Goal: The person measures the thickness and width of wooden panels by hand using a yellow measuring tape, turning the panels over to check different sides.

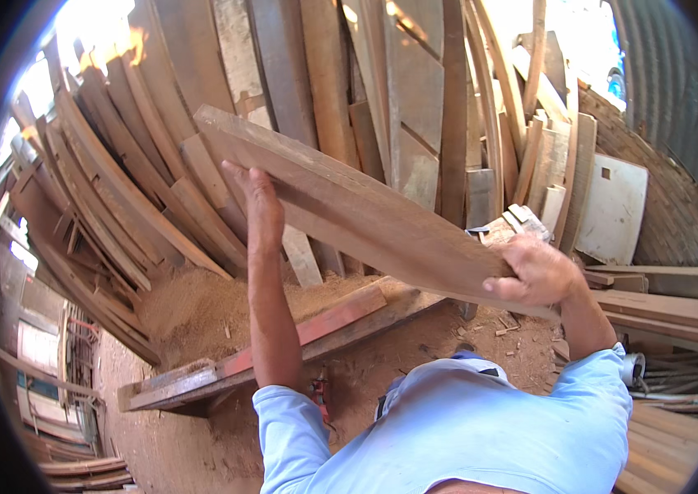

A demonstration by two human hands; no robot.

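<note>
Stack of leaning planks (299,74) fills the back, sawdust heap (200,309) at its foot, and I'm holding one long brown board (365,218) in the air in front of it, slanting down from upper left to lower right, flat face toward me, grain dull and rough. My left hand (258,202) is part open, palm and fingers pressed on the board's lower edge near its high end; my right hand (534,272) is clamped over the low end, fingers curled on top. Board's far corner under my right hand is hidden, thumbs not visible.
</note>
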